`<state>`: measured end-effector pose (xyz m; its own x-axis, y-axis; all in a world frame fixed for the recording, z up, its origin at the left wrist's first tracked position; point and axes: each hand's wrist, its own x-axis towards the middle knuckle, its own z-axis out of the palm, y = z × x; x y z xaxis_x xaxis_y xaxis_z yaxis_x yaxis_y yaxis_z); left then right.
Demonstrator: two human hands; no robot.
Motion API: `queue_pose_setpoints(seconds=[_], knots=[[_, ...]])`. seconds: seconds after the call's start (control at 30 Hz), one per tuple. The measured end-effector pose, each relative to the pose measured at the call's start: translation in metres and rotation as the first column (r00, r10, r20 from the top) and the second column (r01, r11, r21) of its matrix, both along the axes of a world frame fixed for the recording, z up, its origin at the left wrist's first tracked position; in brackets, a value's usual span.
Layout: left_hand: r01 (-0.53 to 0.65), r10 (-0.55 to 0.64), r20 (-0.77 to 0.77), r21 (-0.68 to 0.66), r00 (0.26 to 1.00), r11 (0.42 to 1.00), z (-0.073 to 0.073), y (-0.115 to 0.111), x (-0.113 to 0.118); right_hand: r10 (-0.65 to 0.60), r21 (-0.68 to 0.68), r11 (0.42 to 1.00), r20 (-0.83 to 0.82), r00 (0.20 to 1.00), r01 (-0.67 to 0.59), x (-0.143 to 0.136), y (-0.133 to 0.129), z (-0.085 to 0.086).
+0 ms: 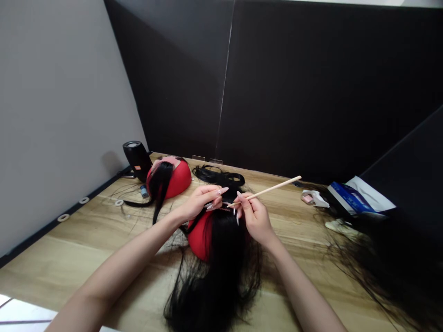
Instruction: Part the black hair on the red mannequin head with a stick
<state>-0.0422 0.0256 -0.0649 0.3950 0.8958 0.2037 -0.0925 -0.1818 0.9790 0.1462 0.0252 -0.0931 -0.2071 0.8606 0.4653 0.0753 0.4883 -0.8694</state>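
A red wig head form (200,237) stands on the wooden table in front of me, with long black hair (221,276) draped over it toward me. My right hand (254,216) pinches a thin, light wooden stick (277,186); its lower tip meets the hair near a pale strip (225,208) on top of the form. Just left of that tip, my left hand (204,201) is closed in a pinch on dark hair, with a strand running down from it. The fingertips of both hands are close together but apart.
Another red form (180,179) with black hair sits behind to the left, beside a black cylindrical speaker (137,161). Tape rings (63,217) lie along the left edge. At right are a blue-and-white packet (360,198), a crumpled wrapper (315,198) and loose black hair (391,258).
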Motion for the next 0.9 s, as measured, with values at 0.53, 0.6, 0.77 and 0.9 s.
queue_pose_setpoints(seconds=[0.53, 0.6, 0.77, 0.9], knots=[[0.032, -0.016, -0.160, 0.099, 0.987, 0.995, 0.002, -0.001, -0.003, -0.046, -0.253, 0.967, -0.278, 0.960, -0.027, -0.005, 0.004, 0.000], [0.036, -0.015, -0.188, 0.108, 0.982, 0.993, 0.002, -0.002, -0.004, -0.069, -0.278, 0.961, -0.274, 0.959, -0.010, -0.006, 0.004, 0.002], [0.049, -0.018, -0.228, 0.129, 0.974, 0.990, 0.003, -0.003, -0.004, -0.146, -0.276, 0.958, -0.238, 0.960, 0.077, -0.005, 0.001, 0.009], [0.047, -0.017, -0.219, 0.129, 0.976, 0.991, 0.002, -0.002, -0.004, -0.158, -0.205, 0.972, -0.216, 0.963, 0.114, -0.002, -0.003, 0.017]])
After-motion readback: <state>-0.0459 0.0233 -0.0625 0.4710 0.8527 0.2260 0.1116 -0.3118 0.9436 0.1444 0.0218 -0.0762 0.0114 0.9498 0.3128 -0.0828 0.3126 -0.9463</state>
